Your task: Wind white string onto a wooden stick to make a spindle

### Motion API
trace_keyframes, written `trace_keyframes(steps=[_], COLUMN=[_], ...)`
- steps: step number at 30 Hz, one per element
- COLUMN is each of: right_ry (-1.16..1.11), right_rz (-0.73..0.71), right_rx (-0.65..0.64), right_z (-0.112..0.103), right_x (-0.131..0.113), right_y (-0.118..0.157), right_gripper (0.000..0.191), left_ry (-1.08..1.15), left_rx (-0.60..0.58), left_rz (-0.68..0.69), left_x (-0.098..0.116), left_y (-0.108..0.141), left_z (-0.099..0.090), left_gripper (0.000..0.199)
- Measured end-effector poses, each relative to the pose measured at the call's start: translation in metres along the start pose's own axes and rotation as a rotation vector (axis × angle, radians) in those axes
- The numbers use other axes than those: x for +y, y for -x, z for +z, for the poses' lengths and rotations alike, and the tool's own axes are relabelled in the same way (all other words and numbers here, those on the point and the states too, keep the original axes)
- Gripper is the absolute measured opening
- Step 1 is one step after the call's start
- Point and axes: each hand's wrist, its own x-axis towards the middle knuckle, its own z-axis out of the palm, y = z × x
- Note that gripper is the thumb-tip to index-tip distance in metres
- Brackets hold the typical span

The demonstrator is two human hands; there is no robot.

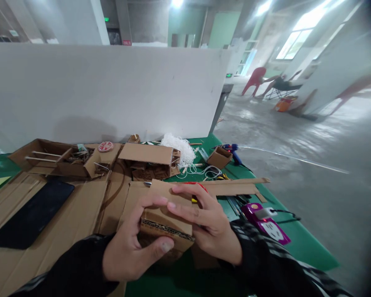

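Head cam: L hand (132, 243), half-curled, thumb at front, grips cardbd box (167, 222); R hand (212, 225), loosely bent, holds top/R side. Best: even pressure, edges flush.

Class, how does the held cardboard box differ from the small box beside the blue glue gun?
The held box has a panel across its top; the small box is open. Left hand and right hand grip the held box; the small box rests on the green table. Both are cardboard.
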Motion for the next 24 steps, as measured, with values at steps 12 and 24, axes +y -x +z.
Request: trace_keyframes(steps=[12, 24], right_ry=[-0.003, 0.199], right_rz=[0.014, -0.102], right_rx=[-0.01, -0.108], right_z=[0.002, -0.013], right_x=[0.002, -0.01], right_y=[0.002, 0.01], right_gripper=[0.069, 0.059], left_ry=[0.092, 0.135], left_rx=[0.043, -0.478], left_rz=[-0.047, -0.309], left_x=[-0.003, 0.052], left_y=[0.003, -0.039], left_z=[0.005, -0.044], left_gripper=[0.047, 0.032])
